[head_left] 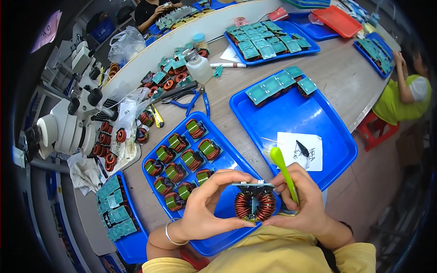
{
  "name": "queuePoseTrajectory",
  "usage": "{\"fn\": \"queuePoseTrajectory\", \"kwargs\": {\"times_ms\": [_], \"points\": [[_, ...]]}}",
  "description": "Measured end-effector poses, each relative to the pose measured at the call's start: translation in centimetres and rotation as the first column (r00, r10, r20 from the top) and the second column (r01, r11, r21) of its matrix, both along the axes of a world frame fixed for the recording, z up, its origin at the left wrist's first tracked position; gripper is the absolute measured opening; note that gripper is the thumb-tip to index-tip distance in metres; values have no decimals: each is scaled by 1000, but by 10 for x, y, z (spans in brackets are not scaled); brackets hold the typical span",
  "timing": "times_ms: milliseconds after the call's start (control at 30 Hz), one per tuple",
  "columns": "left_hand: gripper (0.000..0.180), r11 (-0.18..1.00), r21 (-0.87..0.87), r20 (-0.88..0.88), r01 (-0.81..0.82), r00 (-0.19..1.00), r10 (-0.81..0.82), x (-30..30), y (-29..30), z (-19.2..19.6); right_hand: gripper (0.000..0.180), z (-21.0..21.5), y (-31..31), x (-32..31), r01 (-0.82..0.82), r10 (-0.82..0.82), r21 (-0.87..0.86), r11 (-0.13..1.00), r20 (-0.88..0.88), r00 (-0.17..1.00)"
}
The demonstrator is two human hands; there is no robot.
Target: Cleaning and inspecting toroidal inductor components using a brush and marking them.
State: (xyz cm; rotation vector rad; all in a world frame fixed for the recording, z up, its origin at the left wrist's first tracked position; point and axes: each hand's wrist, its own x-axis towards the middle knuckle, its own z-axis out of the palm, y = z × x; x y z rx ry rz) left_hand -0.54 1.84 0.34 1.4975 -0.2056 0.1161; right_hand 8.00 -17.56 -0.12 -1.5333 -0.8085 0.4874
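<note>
Close to my body, a toroidal coil (255, 207) wound in copper wire, with a small dark circuit board along its top, is held upright between both hands. My left hand (205, 207) grips its left side, thumb below and fingers at the board. My right hand (305, 202) pinches the right side and also holds a lime-green bulb-ended handle (285, 174) slanting up between its fingers; the tool's working end is hidden. Beneath my hands lies a blue tray (230, 161) with rows of copper coils (191, 159) bearing green tops.
Ahead right, another blue tray (318, 123) holds board-topped coils and a paper slip (314, 157) with a small black object. Blue-handled pliers (200, 101), a yellow cutter (157, 116) and a white bottle (199, 67) lie beyond. Microscopes (57, 125) stand left. A person (405, 91) sits far right.
</note>
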Motion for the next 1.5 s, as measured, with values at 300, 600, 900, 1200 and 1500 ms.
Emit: {"fn": "queuePoseTrajectory", "kwargs": {"times_ms": [300, 600, 900, 1200, 1500], "points": [[64, 996, -73, -57, -46, 998, 42, -1, -7, 6, 57, 4, -1, -4, 59, -62, 57, 997, 51, 997], [67, 982, -189, -168, 15, 985, -48, -3, -6, 7, 63, 9, -3, -6, 85, -96, 59, 995, 222, 970], [67, 991, -91, -49, 96, 994, -101, -5, 1, 3, 66, 12, -2, -6, 60, -63, 27, 998, 147, 987], [63, 999, 28, 8, 36, 999, -36, -7, 2, 10, 67, 9, -1, -7, 6, -8, 41, 999, 52, 999], [60, 981, 193, 20, 27, 999, -31, -7, 5, 16, 59, 12, -2, -7, 12, -27, 101, 995, 141, 990]]}}
